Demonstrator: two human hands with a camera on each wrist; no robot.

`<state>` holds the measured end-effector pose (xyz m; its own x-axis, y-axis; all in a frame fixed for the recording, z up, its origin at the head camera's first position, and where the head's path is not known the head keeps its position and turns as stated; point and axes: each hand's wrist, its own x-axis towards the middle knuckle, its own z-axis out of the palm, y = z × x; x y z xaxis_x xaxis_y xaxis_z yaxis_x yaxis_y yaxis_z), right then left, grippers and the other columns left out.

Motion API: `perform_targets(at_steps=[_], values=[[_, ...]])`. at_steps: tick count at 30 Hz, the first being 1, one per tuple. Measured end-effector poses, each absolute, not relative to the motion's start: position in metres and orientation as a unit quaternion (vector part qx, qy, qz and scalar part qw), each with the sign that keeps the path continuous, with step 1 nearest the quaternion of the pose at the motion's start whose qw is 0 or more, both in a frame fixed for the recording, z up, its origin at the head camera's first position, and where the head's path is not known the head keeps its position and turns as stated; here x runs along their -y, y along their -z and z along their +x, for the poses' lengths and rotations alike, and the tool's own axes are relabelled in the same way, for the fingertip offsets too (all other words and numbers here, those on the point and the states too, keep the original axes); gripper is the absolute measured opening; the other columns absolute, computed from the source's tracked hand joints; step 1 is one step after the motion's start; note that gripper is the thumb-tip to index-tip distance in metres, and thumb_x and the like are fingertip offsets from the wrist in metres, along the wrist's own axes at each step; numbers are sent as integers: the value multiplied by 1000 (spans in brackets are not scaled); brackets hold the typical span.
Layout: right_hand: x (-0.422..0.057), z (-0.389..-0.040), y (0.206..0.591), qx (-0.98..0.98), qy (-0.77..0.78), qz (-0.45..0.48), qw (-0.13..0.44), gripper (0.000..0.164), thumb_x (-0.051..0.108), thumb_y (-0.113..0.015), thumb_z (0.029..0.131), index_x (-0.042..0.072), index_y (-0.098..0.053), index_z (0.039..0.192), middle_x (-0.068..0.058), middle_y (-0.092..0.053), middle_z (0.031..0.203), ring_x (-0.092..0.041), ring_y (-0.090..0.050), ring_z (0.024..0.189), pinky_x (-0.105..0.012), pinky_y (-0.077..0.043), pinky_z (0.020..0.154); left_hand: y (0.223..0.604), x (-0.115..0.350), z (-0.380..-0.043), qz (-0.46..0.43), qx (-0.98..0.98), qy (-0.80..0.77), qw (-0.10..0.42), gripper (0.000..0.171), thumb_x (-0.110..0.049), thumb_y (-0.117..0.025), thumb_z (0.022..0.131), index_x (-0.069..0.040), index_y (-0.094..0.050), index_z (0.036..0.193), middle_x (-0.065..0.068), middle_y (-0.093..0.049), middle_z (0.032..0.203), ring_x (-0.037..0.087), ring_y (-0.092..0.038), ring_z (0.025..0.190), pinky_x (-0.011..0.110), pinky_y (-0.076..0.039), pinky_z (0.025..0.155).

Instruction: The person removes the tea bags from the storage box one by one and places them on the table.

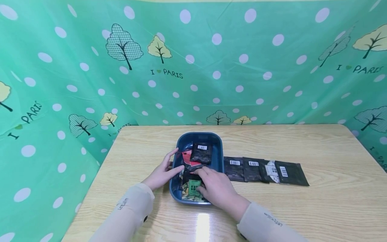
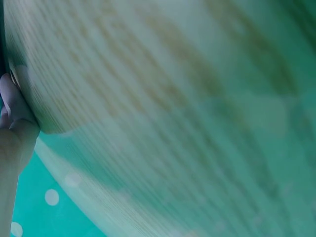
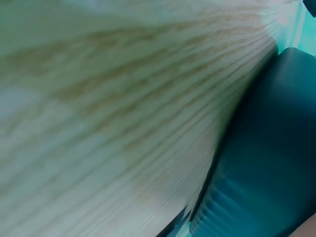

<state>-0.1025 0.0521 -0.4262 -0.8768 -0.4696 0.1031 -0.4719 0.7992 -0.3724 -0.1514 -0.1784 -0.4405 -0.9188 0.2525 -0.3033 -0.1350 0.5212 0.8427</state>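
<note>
the blue bin (image 1: 216, 157) has its long axis front-to-back.

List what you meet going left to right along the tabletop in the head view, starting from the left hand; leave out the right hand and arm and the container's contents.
Left hand, blue rectangular tub, first black barcoded packet, second black barcoded packet, black packet with white printed panel, last black barcoded packet.

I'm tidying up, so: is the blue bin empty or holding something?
Not empty: in the head view, the blue bin holds a barcoded black packet and a green-labelled packet.
</note>
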Motion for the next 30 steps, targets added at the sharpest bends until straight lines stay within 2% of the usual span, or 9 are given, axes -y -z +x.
perform_targets(at_steps=[9,20,25,29,30], values=[[-56,-102,429,939,-237,249,20,28,29,-68,94,16,-67,119,1,-72,117,-17,-69,106,-39,-58,88,441,179,-152,37,-850,-486,198,75,-48,-61,96,-42,-16,155,22,-51,142,36,-55,127,58,-42,108],[-58,-102,435,922,-272,265,70,11,23,-71,92,16,-70,101,2,-76,96,-11,-72,85,-31,-59,75,441,178,-151,33,-851,-485,197,74,-49,-60,96,-43,-16,155,21,-49,144,37,-53,130,59,-41,108],[-59,-102,434,911,-311,261,67,9,19,-71,92,15,-69,100,1,-77,97,-11,-72,87,-29,-59,76,443,177,-151,23,-853,-484,195,73,-51,-61,95,-47,-17,153,20,-49,144,35,-53,130,57,-42,108],[-61,-103,432,898,-365,240,54,8,16,-73,90,15,-69,98,1,-77,99,-9,-72,90,-26,-59,79,443,177,-152,25,-853,-484,194,73,-52,-60,95,-45,-17,154,21,-48,144,37,-53,130,58,-42,108],[-61,-103,431,895,-378,232,51,8,15,-73,90,15,-69,97,1,-77,99,-8,-72,86,-24,-59,76,443,177,-152,24,-853,-483,195,74,-52,-60,95,-45,-17,154,21,-48,145,37,-52,130,58,-42,108]])
